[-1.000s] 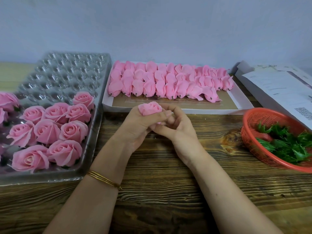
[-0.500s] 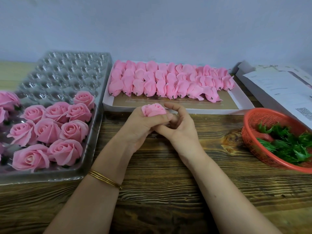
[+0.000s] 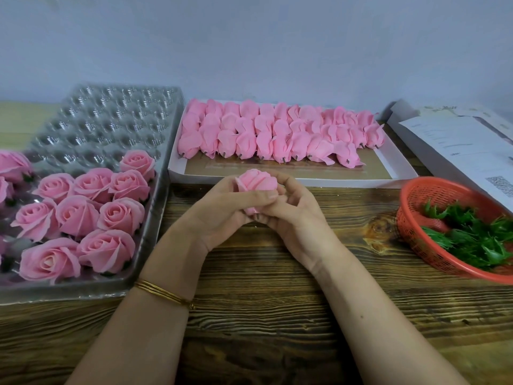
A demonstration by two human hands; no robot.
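Note:
A pink rose head (image 3: 256, 181) is held above the wooden table (image 3: 277, 301), just in front of the white box. My left hand (image 3: 224, 212) grips it, with the thumb laid across its lower petals. My right hand (image 3: 294, 215) holds its right side and base, fingers curled round it. A small dark stub shows under the rose between my palms. Most of the flower's underside is hidden by my fingers.
A clear blister tray (image 3: 111, 120) on the left holds several finished pink roses (image 3: 105, 212). A white box (image 3: 399, 173) behind my hands holds rows of folded pink petals (image 3: 277, 134). A red basket (image 3: 433, 190) with green leaf pieces (image 3: 472, 240) sits right, below papers (image 3: 458, 140).
The rose has turned and opened a little wider in my hands, and my right fingers have closed round its right side. Both hands stay in the same place.

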